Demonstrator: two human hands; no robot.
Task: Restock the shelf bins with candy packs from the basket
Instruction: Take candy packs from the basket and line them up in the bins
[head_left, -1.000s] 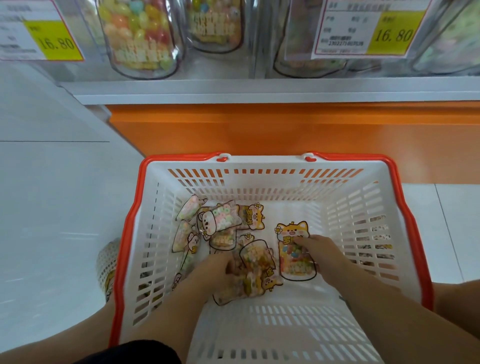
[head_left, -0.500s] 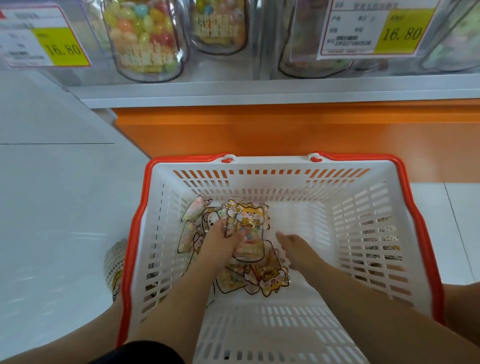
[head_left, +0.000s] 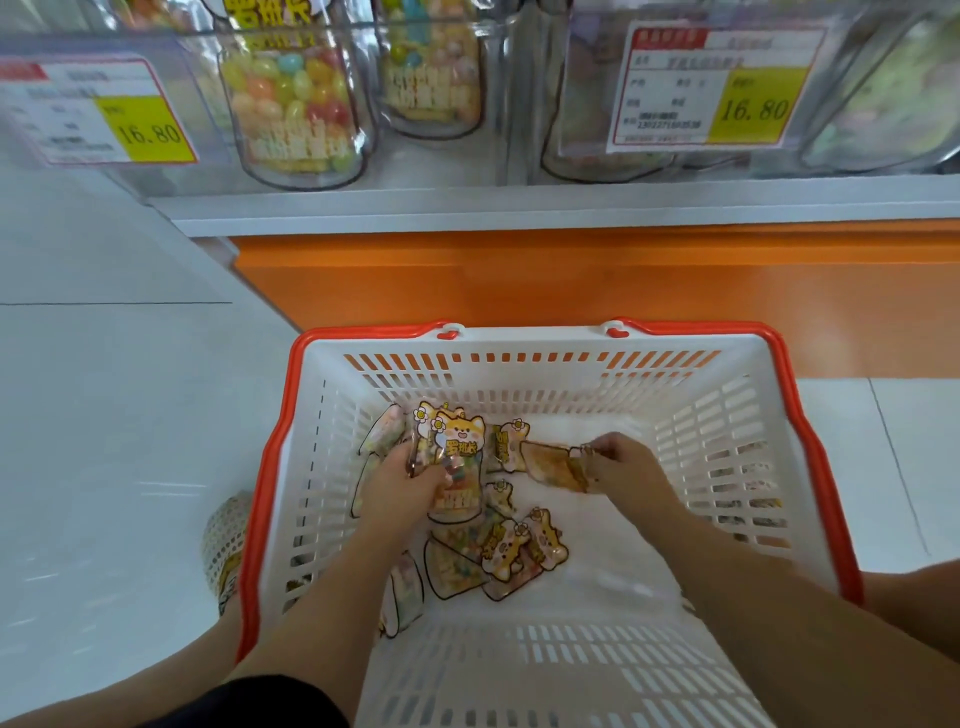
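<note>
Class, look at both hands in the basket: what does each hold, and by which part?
The left hand grips a bunch of candy packs round their middle; the right hand pinches a single pack by one end.

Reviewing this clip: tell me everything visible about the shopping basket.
The shopping basket is white plastic with slotted walls and bottom and an orange-red handle folded down along its rim. It stands upright on the pale floor, far side toward the orange shelf base. Loose candy packs lie on its bottom, mostly left of centre. Both arms reach in over the near edge: the left hand grips one pack, the right hand pinches another. Neither hand clearly touches the basket itself.
</note>
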